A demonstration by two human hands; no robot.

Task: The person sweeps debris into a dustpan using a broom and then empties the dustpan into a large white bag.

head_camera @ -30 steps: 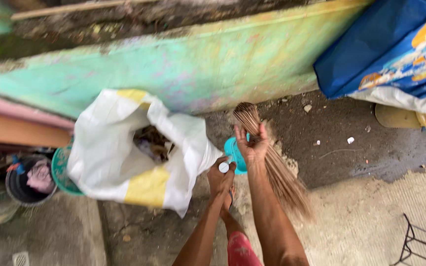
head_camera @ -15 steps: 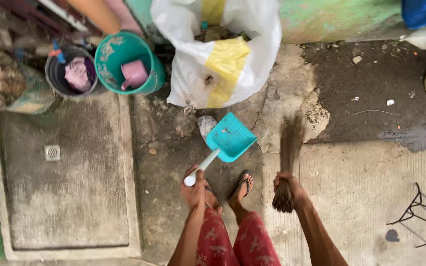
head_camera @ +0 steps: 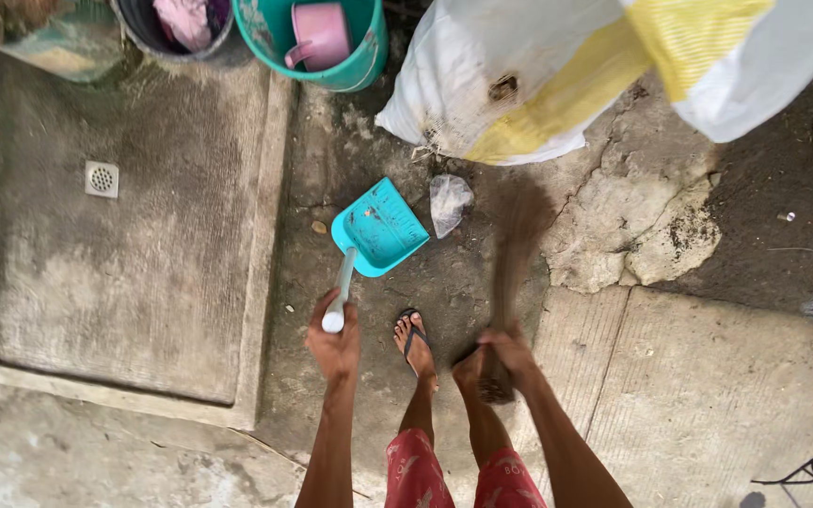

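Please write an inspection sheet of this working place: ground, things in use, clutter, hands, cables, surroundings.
Surface: cracked concrete ground, dirty.
Job's things: turquoise dustpan on the ground; broom, motion-blurred.
Clutter: crumpled clear plastic bag beside the dustpan; small debris.
Hands: left hand grips the dustpan handle; right hand grips the broom.
Cables: nothing seen.
Surroundings: white and yellow sack; teal bucket holding a pink cup; raised slab with drain.

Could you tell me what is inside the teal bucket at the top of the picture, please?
Inside the teal bucket sits a pink plastic dipper with its handle toward the left. Whatever lies beneath it, and the bucket's far side, is out of view.
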